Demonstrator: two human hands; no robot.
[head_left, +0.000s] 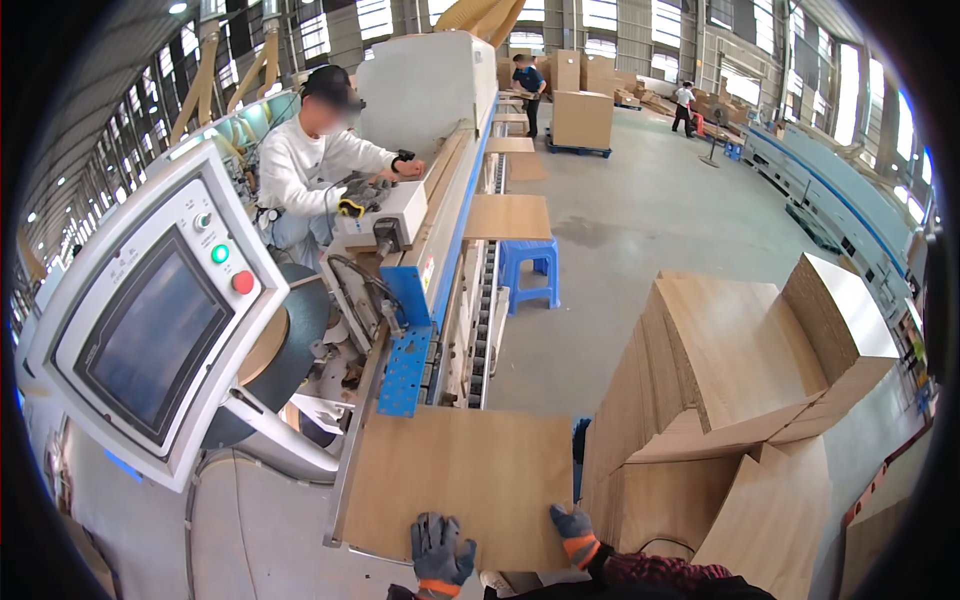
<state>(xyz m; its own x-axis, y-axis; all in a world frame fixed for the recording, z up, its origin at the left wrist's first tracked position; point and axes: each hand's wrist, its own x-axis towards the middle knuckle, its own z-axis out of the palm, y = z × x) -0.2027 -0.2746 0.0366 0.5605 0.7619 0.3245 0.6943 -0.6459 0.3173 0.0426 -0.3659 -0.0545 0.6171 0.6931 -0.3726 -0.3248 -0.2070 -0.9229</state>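
Note:
A flat wood-grain board [460, 480] lies at the infeed end of a long edge-banding machine [430, 75], just before its blue perforated plate [404, 370]. My left hand [441, 552], in a grey glove with an orange cuff, rests flat on the board's near part with the fingers apart. At the board's near right corner my right hand [574, 534], gloved the same way, grips the edge; some of its fingers are hidden. Farther along the machine, more boards [508, 217] stick out on its right side.
A control panel [160, 320] with a screen stands at left. Behind it a person in white [305, 165] leans over the machine. Stacked boards [740, 340] rise close on my right. A blue stool [528, 272] stands beside the conveyor. Two more people and cartons [582, 120] are far back.

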